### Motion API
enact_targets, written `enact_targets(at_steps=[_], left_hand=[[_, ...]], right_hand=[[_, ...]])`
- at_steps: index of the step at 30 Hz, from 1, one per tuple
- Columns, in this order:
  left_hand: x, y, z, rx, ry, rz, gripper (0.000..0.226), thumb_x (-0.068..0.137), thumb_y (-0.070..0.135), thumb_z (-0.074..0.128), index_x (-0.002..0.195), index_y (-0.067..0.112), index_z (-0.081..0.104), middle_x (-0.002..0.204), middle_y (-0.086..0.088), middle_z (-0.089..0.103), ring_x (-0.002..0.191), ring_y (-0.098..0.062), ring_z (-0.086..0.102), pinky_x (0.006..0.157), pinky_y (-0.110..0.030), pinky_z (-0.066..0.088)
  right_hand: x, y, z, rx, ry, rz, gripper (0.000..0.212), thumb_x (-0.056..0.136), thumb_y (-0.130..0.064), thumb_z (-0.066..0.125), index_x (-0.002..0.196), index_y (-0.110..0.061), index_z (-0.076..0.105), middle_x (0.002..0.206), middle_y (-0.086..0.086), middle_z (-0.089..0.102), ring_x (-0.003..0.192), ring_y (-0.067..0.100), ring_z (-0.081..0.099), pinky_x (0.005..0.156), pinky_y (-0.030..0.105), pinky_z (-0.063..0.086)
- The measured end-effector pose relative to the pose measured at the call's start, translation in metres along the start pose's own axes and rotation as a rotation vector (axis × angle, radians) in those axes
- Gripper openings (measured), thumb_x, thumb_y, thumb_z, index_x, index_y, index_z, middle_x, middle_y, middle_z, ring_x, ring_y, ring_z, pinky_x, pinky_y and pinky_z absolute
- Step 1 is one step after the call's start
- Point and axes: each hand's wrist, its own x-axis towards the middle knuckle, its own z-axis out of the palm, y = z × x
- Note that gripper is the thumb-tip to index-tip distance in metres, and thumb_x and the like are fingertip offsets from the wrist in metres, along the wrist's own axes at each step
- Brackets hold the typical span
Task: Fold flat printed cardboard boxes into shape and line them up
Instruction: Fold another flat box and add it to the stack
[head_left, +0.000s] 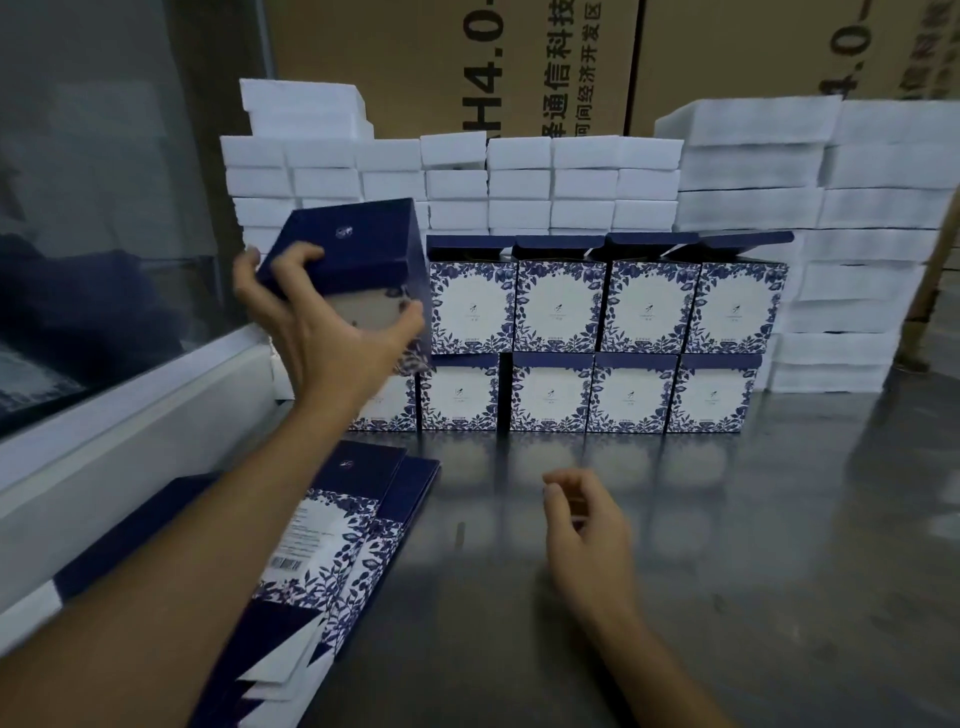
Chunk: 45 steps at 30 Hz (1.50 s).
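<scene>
My left hand (332, 332) grips the folded box (358, 260) at upper left, tilted, beside the top row of 4 boxes (605, 306). I should level it, then seat it flush. My right hand (584, 525) hangs loosely curled, holding nothing.

The left hand (332, 322) is raised on an outstretched bare forearm, thumb and fingers clamped around something. The right hand (584, 525) sits lower, nearer the body, fingers loosely curled, apparently holding nothing, forearm angled inward.
</scene>
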Motion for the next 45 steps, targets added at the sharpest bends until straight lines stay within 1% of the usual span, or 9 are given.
enact_targets(at_steps=[12, 16, 21, 25, 30, 33, 36, 40, 45], left_hand=[[0.064, -0.048, 0.056, 0.252, -0.08, -0.12, 0.085, 0.053, 0.058, 0.07, 0.12, 0.018, 0.038, 0.145, -0.01, 0.024, 0.122, -0.033, 0.033, 0.085, -0.039, 0.039], [0.059, -0.067, 0.074, 0.345, -0.389, -0.241, 0.084, 0.068, 0.054, 0.077, 0.135, 0.03, 0.032, 0.161, -0.007, -0.006, 0.148, -0.033, 0.0, 0.111, -0.068, 0.017], [0.056, -0.08, 0.076, 0.389, -0.648, -0.192, 0.114, 0.079, 0.03, 0.074, 0.153, 0.038, -0.013, 0.154, 0.003, -0.04, 0.147, -0.025, -0.025, 0.117, -0.056, 0.018], [0.052, -0.079, 0.072, 0.448, -0.782, -0.241, 0.105, 0.083, 0.025, 0.069, 0.156, 0.03, -0.006, 0.16, 0.002, -0.027, 0.15, -0.025, -0.015, 0.117, -0.048, 0.022], [0.024, -0.075, 0.059, 0.552, -1.235, -0.32, 0.073, 0.092, 0.033, 0.064, 0.153, 0.013, 0.029, 0.159, -0.013, 0.025, 0.144, -0.033, 0.028, 0.117, -0.045, 0.024], [-0.019, -0.064, 0.049, 0.531, -1.238, -0.268, 0.053, 0.091, 0.032, 0.064, 0.139, 0.014, 0.051, 0.145, -0.013, 0.048, 0.128, -0.028, 0.048, 0.106, -0.036, 0.038], [-0.065, -0.051, 0.041, 0.589, -1.199, -0.176, 0.036, 0.085, 0.038, 0.065, 0.12, 0.03, 0.061, 0.133, 0.001, 0.057, 0.12, -0.024, 0.053, 0.11, -0.058, 0.031], [-0.095, -0.046, 0.014, 0.745, -1.141, -0.211, 0.08, 0.074, 0.059, 0.064, 0.145, 0.041, 0.031, 0.157, -0.001, 0.026, 0.145, -0.03, 0.024, 0.108, -0.076, 0.007], [-0.098, -0.063, -0.032, 0.87, -1.155, -0.528, 0.118, 0.061, 0.088, 0.058, 0.154, 0.04, 0.002, 0.164, -0.008, -0.005, 0.15, -0.035, -0.006, 0.111, -0.072, 0.005]], right_hand=[[0.013, 0.025, 0.007, -0.064, -0.025, 0.203, 0.019, 0.089, -0.012, 0.062, 0.074, -0.023, 0.065, 0.068, -0.006, 0.07, 0.062, 0.011, 0.064, 0.061, 0.031, 0.05], [0.012, 0.023, 0.008, -0.092, -0.045, 0.212, 0.018, 0.087, -0.011, 0.062, 0.073, -0.023, 0.065, 0.068, -0.007, 0.069, 0.063, 0.01, 0.064, 0.064, 0.032, 0.051], [0.013, 0.022, 0.006, -0.131, -0.056, 0.2, 0.016, 0.086, -0.013, 0.062, 0.073, -0.022, 0.066, 0.07, -0.011, 0.068, 0.066, 0.007, 0.062, 0.067, 0.032, 0.052], [0.012, 0.02, 0.006, -0.153, -0.068, 0.195, 0.016, 0.086, -0.014, 0.062, 0.072, -0.022, 0.065, 0.069, -0.012, 0.068, 0.065, 0.006, 0.062, 0.067, 0.032, 0.052], [0.012, 0.02, 0.006, -0.16, -0.078, 0.201, 0.016, 0.086, -0.014, 0.062, 0.072, -0.022, 0.065, 0.068, -0.005, 0.069, 0.07, 0.014, 0.066, 0.072, 0.039, 0.056], [0.012, 0.019, 0.005, -0.163, -0.083, 0.209, 0.015, 0.085, -0.014, 0.062, 0.073, -0.022, 0.066, 0.068, -0.006, 0.069, 0.071, 0.014, 0.066, 0.073, 0.039, 0.056], [0.012, 0.016, 0.003, -0.121, -0.086, 0.231, 0.016, 0.086, -0.012, 0.062, 0.074, -0.02, 0.066, 0.068, -0.002, 0.07, 0.071, 0.018, 0.067, 0.072, 0.04, 0.056], [0.012, 0.009, -0.003, 0.022, -0.06, 0.259, 0.02, 0.09, -0.004, 0.061, 0.076, -0.016, 0.068, 0.066, 0.002, 0.069, 0.064, 0.018, 0.063, 0.067, 0.035, 0.053], [0.011, 0.002, -0.009, 0.14, -0.028, 0.278, 0.018, 0.094, 0.0, 0.059, 0.079, -0.009, 0.067, 0.062, 0.003, 0.066, 0.053, 0.004, 0.057, 0.059, 0.018, 0.048]])
